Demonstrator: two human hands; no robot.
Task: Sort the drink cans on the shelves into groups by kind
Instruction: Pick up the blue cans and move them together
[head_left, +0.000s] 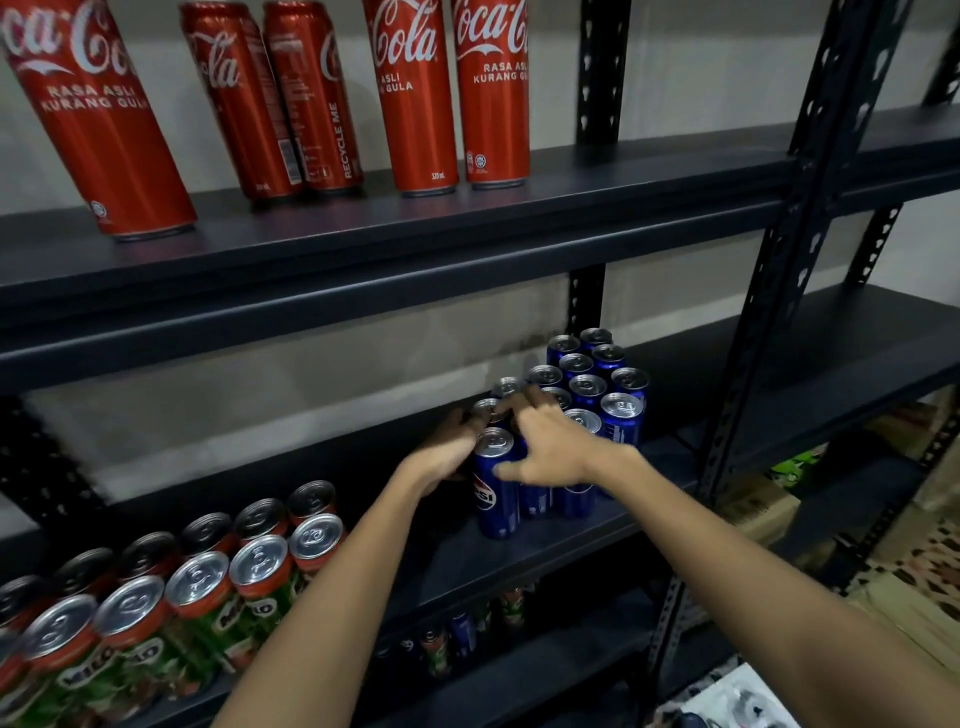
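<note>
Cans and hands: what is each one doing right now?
Coca-Cola cans: upright, top shelf.
Pepsi cans: upright, clustered, middle shelf.
Milo cans: upright, rows, middle shelf left.
Left hand: touching Pepsi cluster's left side.
Right hand: fingers spread over Pepsi cans.

Storeroom: metal shelving (519, 228), cardboard boxes (758, 512).

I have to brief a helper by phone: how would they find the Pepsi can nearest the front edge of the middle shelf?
Find the middle shelf of the dark metal rack, under the red Coca-Cola cans. Right of the green Milo cans stands a cluster of blue cans. The front Pepsi can is its nearest left corner, logo facing out, between both hands.
</note>
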